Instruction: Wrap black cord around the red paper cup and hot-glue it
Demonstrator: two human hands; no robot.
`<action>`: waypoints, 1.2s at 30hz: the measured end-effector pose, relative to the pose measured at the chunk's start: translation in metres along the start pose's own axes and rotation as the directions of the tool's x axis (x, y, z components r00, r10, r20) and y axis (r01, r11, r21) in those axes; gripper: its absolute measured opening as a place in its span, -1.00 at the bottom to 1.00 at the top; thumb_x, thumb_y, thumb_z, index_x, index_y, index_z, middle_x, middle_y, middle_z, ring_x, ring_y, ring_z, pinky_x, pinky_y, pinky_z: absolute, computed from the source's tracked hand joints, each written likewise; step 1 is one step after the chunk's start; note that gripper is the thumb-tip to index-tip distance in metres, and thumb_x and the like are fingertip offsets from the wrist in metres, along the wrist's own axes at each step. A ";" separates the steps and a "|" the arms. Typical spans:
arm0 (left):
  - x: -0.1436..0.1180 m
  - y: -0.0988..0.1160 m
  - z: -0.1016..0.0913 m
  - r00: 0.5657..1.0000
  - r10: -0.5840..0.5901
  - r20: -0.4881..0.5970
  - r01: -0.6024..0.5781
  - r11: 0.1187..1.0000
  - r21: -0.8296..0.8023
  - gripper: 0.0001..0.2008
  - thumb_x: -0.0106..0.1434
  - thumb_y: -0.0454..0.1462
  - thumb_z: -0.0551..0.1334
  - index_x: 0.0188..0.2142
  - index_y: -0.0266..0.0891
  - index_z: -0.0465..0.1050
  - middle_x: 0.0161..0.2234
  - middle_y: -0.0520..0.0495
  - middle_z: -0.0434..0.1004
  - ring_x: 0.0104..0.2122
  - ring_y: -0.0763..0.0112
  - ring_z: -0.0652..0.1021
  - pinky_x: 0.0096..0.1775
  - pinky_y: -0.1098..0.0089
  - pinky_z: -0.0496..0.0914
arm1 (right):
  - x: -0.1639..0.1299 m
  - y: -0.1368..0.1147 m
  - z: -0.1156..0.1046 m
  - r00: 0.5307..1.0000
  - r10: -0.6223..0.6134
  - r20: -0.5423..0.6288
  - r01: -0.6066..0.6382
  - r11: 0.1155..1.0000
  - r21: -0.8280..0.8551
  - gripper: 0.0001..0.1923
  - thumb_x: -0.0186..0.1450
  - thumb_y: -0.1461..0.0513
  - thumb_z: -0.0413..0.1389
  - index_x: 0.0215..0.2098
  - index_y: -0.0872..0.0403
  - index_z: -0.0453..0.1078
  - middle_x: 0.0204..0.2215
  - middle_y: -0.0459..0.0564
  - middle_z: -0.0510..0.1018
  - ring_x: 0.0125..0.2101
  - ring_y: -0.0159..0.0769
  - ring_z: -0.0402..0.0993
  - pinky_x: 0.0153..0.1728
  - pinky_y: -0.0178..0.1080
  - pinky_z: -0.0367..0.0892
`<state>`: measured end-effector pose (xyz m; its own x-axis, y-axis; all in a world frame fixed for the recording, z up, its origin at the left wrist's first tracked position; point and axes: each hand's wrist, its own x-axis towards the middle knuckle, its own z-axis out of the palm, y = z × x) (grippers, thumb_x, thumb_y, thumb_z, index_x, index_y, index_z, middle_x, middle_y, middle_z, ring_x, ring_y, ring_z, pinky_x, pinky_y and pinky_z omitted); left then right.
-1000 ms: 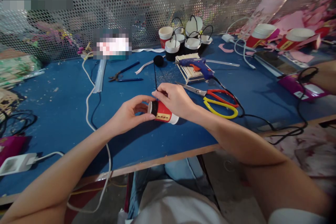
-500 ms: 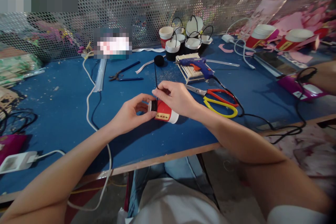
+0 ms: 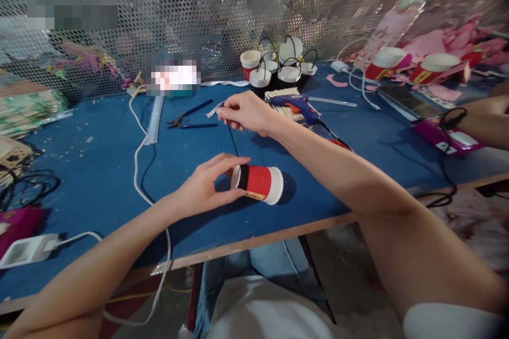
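A big blue table (image 3: 99, 159) fills most of the view. Its front edge is bare wood. Right behind the table stands a shiny metal wall (image 3: 199, 5) full of little round holes. Things on the other side show through the holes, but they are too blurry to name. Under the table, near its front edge, the floor (image 3: 350, 259) is gray and looks dusty. Soft light falls on the table top, and the things on it cast dim shadows.
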<state>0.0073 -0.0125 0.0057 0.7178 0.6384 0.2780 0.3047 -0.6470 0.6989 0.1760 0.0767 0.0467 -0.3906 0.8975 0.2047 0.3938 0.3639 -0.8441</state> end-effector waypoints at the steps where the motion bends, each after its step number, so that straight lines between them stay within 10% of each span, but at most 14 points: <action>1: 0.000 0.000 0.000 1.000 -0.006 0.003 0.006 1.000 -0.003 -0.50 0.16 -0.24 0.26 0.10 -0.19 0.22 -0.04 -0.18 0.37 -0.18 0.35 0.49 -0.10 0.30 0.45 | 0.008 0.001 -0.002 0.999 -0.002 0.032 0.005 0.997 -0.082 -0.75 0.26 0.22 0.06 -0.56 0.15 0.32 -0.64 -0.10 0.40 -0.66 -0.54 0.23 -0.63 -0.39 0.15; 5: 0.001 -0.001 0.001 0.994 -0.111 -0.018 0.109 0.991 -0.072 -0.54 0.14 -0.20 0.28 0.02 -0.22 0.27 -0.09 -0.18 0.41 -0.21 0.36 0.53 -0.12 0.31 0.47 | 0.023 0.002 -0.024 0.988 0.070 0.137 0.001 0.886 -0.463 -0.63 0.21 0.15 0.11 -0.70 0.13 0.28 -0.73 -0.06 0.37 -0.70 -0.50 0.22 -0.57 -0.32 0.19; 12: 0.002 -0.006 0.002 0.977 -0.209 -0.051 0.198 0.967 -0.162 -0.53 0.08 -0.23 0.31 -0.02 -0.24 0.29 -0.16 -0.14 0.48 -0.24 0.34 0.55 -0.15 0.27 0.48 | -0.017 0.022 -0.094 0.892 -0.075 -0.446 -0.289 0.664 -0.690 -0.81 0.19 0.32 -0.03 -0.36 0.14 0.42 -0.44 0.08 0.52 -0.35 -0.20 0.44 -0.30 -0.17 0.27; 20: 0.004 -0.009 -0.003 0.973 -0.181 -0.146 0.173 0.983 -0.069 -0.54 0.07 -0.23 0.31 -0.03 -0.26 0.30 -0.11 -0.18 0.46 -0.23 0.32 0.56 -0.15 0.26 0.48 | -0.041 0.073 -0.104 0.888 0.199 -0.414 -0.458 0.443 -0.771 -0.91 0.07 0.32 0.08 -0.49 0.19 0.42 -0.50 0.17 0.49 -0.30 -0.05 0.44 -0.30 -0.08 0.31; 30: 0.005 -0.018 -0.006 0.967 -0.124 -0.220 0.129 0.992 0.007 -0.55 0.09 -0.23 0.29 -0.02 -0.22 0.30 -0.09 -0.16 0.44 -0.20 0.31 0.55 -0.13 0.25 0.48 | -0.044 0.081 -0.107 0.848 0.265 -0.458 -0.529 0.475 -0.703 -0.77 0.07 0.23 0.13 -0.35 0.24 0.44 -0.42 0.28 0.53 -0.31 0.02 0.48 -0.36 -0.11 0.30; 36: 0.006 -0.022 -0.007 0.969 -0.120 -0.217 0.124 0.992 0.005 -0.55 0.08 -0.25 0.30 -0.03 -0.26 0.30 -0.09 -0.18 0.43 -0.21 0.33 0.54 -0.13 0.27 0.48 | -0.058 0.063 -0.101 0.800 0.159 -0.578 -0.450 0.796 -0.404 -0.56 0.01 0.26 0.16 -0.12 0.22 0.32 -0.25 0.17 0.51 -0.27 -0.12 0.44 -0.34 -0.18 0.31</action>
<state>0.0002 0.0086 -0.0036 0.5229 0.7866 0.3284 0.3944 -0.5648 0.7249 0.3075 0.0723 0.0318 0.2312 0.9200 0.3165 0.8259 -0.0136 -0.5637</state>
